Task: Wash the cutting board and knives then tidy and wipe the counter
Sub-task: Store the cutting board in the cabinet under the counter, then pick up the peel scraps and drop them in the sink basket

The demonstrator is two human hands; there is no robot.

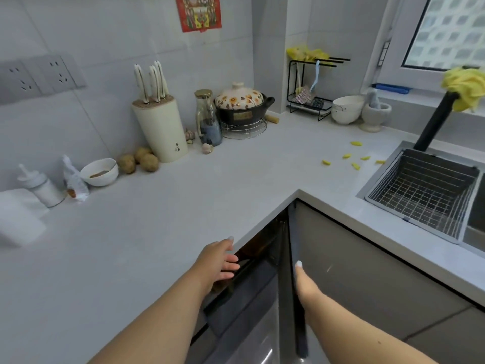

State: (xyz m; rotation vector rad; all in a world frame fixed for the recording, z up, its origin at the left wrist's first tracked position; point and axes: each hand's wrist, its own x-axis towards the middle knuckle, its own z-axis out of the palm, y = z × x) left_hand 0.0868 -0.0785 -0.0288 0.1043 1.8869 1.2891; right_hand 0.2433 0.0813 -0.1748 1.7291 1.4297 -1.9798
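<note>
Pale grey stone counter (183, 206): my left hand (220, 261) fingers straight under its edge, right hand (305, 282) grip unclear on door edge; white-handled knives (152, 80) far beyond fingertips, stiff, slippery—grab handles.

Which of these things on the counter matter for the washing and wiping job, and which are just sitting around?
Job: knife block with knives, yellow scraps on the counter, sink basket, yellow cloth.

Lying about: potatoes, flowered pot, glass jar, mortar.
</note>
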